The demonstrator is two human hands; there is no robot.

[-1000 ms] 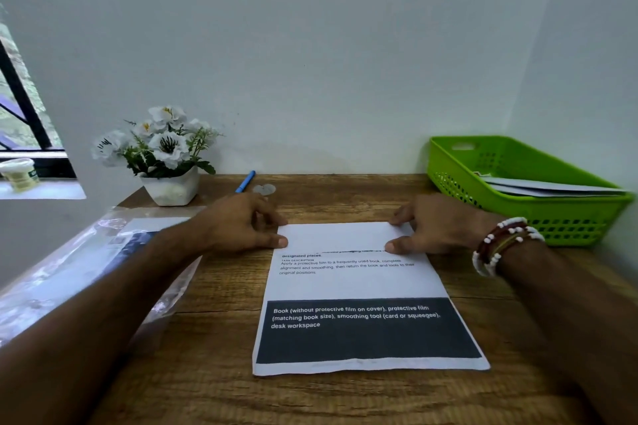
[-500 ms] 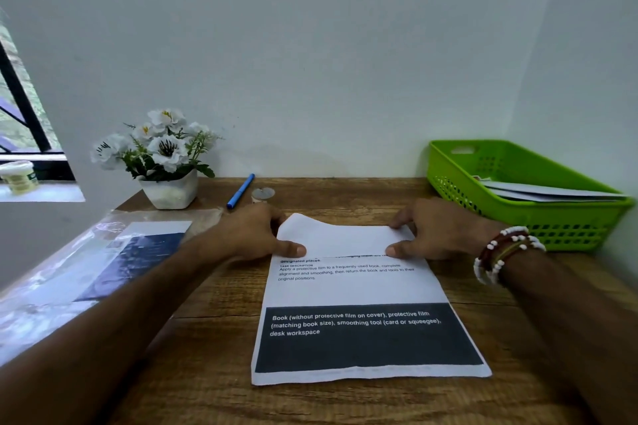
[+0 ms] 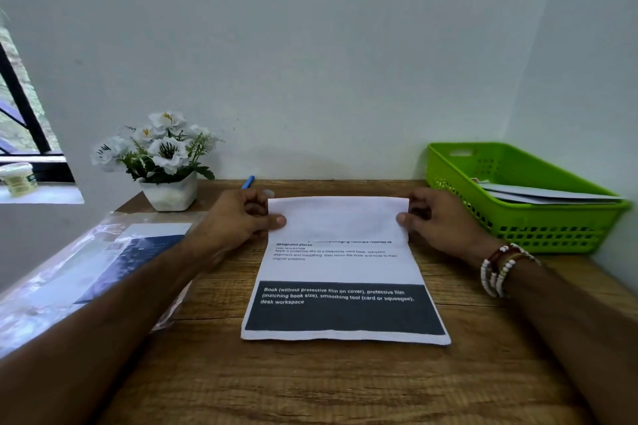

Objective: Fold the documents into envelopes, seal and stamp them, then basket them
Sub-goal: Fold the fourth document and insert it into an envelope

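A printed document [image 3: 340, 272] with a dark band across its lower part lies on the wooden desk [image 3: 345, 383] in front of me. Its far part is folded over toward me and lifted off the desk, white back side showing. My left hand [image 3: 241, 217] pinches the left edge of that raised flap, thumb on top. My right hand [image 3: 438, 221], beaded bracelets at the wrist, pinches the right edge the same way. A green plastic basket [image 3: 552, 235] stands at the right against the wall, with white envelopes [image 3: 538, 195] lying inside.
A white pot of artificial flowers [image 3: 165, 166] stands at the back left. A blue pen [image 3: 247, 182] lies by the wall behind my left hand. A clear plastic sleeve with papers [image 3: 86, 272] covers the desk's left side. A small jar [image 3: 19, 178] sits on the window sill.
Both hands have lifted the far part of the sheet from flat on the desk and brought it up and toward me, so the flap now stands raised.
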